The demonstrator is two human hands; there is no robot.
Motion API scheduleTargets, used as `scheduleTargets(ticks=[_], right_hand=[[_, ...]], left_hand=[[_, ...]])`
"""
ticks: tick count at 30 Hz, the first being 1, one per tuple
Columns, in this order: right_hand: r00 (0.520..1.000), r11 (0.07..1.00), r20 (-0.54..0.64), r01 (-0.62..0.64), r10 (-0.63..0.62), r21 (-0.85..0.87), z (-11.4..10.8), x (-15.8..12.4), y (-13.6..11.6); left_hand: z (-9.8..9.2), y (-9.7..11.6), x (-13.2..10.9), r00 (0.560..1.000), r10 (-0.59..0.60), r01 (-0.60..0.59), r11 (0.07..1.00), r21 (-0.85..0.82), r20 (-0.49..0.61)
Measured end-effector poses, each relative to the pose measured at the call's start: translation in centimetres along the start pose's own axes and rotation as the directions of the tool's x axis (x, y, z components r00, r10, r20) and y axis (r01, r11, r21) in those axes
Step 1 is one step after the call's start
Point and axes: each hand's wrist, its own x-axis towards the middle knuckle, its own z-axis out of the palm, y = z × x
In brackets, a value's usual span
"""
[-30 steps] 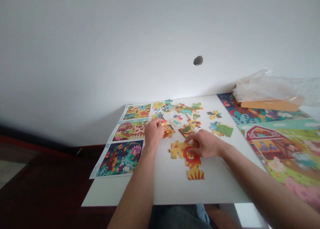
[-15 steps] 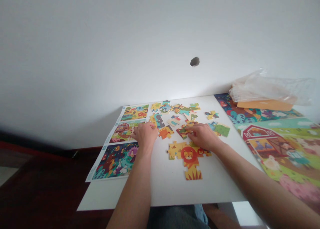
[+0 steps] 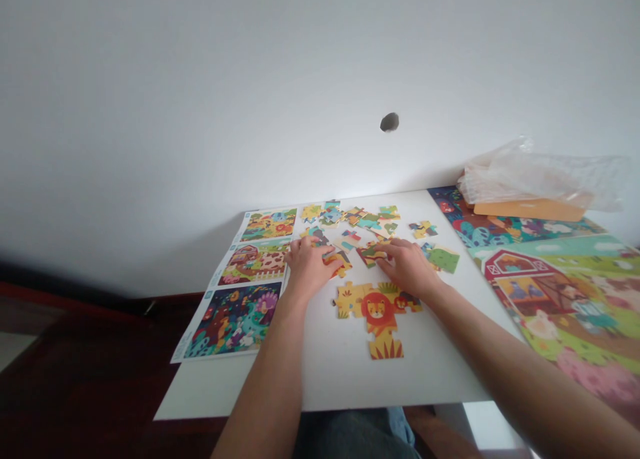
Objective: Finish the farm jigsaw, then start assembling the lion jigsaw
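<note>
- See orange puzzle piece (image 3: 343,265) and green-red puzzle piece (image 3: 367,255) lying flat on white table (image 3: 340,379).
- Probably light and stiff; best to take by edges, sparing tabs.
- Resting left hand (image 3: 309,262), spread, at first; resting right hand (image 3: 409,265), curled, at second, cannot tell if pinching.
- See nearer: joined lion pieces (image 3: 379,312).

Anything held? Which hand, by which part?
Can't tell if either's gripped: right hand at the green-red piece, right end; left hand at the orange piece, left side.

Left hand (image 3: 309,267), spread, is at orange puzzle piece (image 3: 343,263); right hand (image 3: 409,265) is at red-and-green piece (image 3: 367,255). Joined lion section (image 3: 380,317) lies nearer the wearer.
</note>
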Motion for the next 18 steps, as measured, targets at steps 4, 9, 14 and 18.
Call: scheduleTargets(ticks=[4, 9, 14, 18], right_hand=[[0.996, 0.995, -0.006, 0.087, -0.087, 0.051, -0.1, -0.1, -0.5], [0.993, 0.991, 0.011, 0.117, -0.118, 0.071, -0.3, -0.2, -1.1], [0.992, 0.989, 0.013, 0.121, -0.123, 0.087, -0.2, -0.3, -1.0], [0.991, 0.987, 0.003, 0.132, -0.132, 0.095, 0.0, -0.3, -0.9]], left_hand=[[0.4, 0.4, -0.3, 0.99, 0.131, -0.13, 0.991, -0.007, 0.051], [0.7, 0.6, -0.4, 0.97, 0.233, -0.231, 0.972, -0.035, 0.066], [0.5, 0.7, -0.6, 0.966, 0.243, -0.239, 0.969, -0.06, 0.083], [0.4, 1.0, -0.4, 0.971, 0.221, -0.213, 0.973, -0.088, 0.097]])
